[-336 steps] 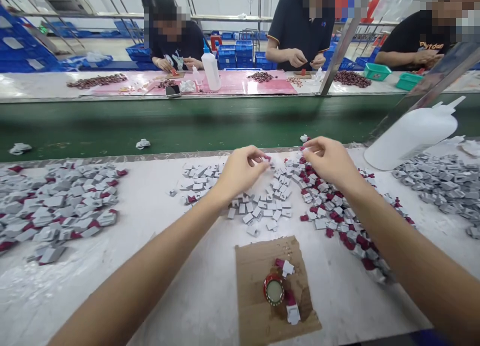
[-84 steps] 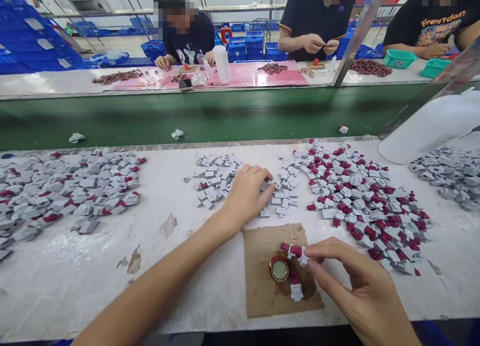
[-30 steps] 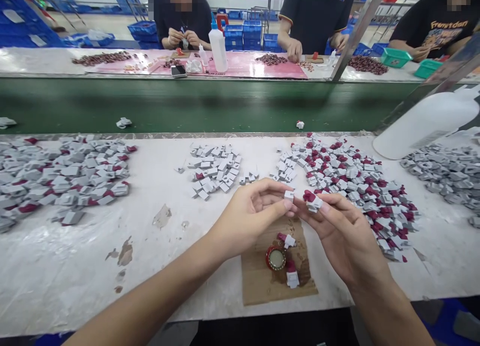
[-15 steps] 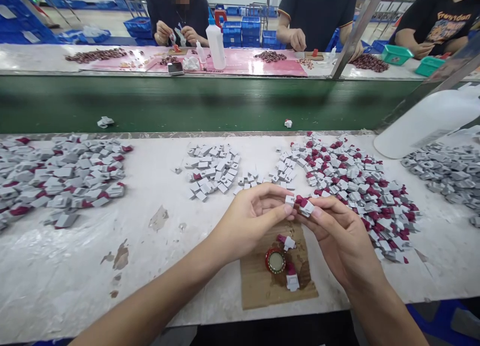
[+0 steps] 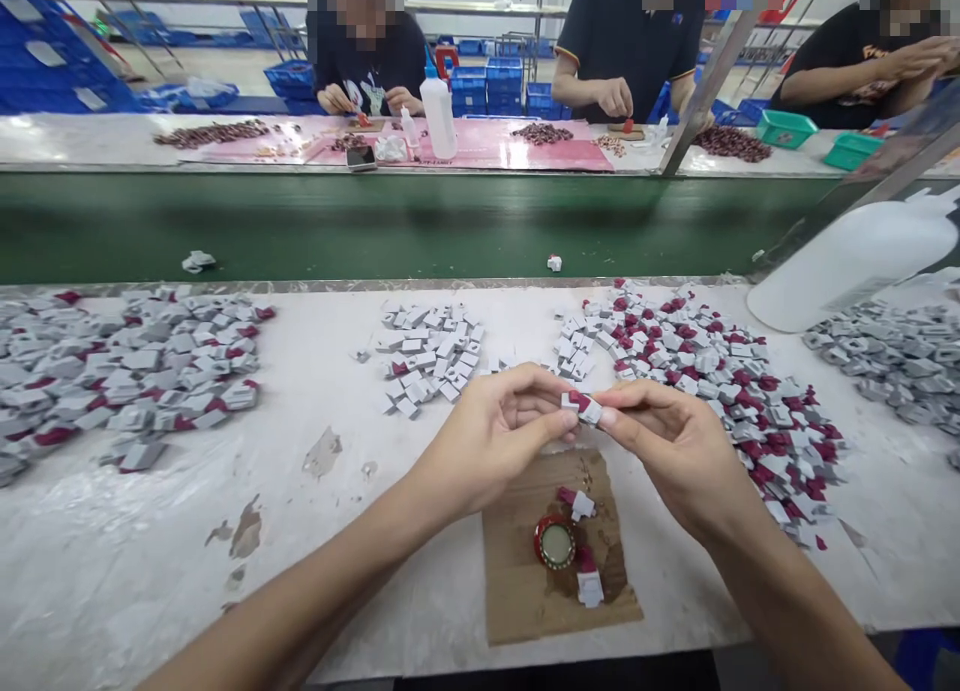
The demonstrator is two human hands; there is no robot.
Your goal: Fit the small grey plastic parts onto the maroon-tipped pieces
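Piece [image 5: 582,405] of grey and maroon was pinched narrowly between left hand [image 5: 484,436] and right hand [image 5: 679,451], near the cardboard [image 5: 514,581]. It could twist or drop, I judged, if the two pinches pulled unevenly.

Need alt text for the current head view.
A left hand and right hand hold a gray-and-maroon piece between them, near a cardboard sheet bearing a red cap. Piles of parts lie on the white table.

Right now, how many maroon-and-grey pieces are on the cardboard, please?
2: the far piece, upper right of the bottle cap; the near piece, lower right. The left hand may hide more.
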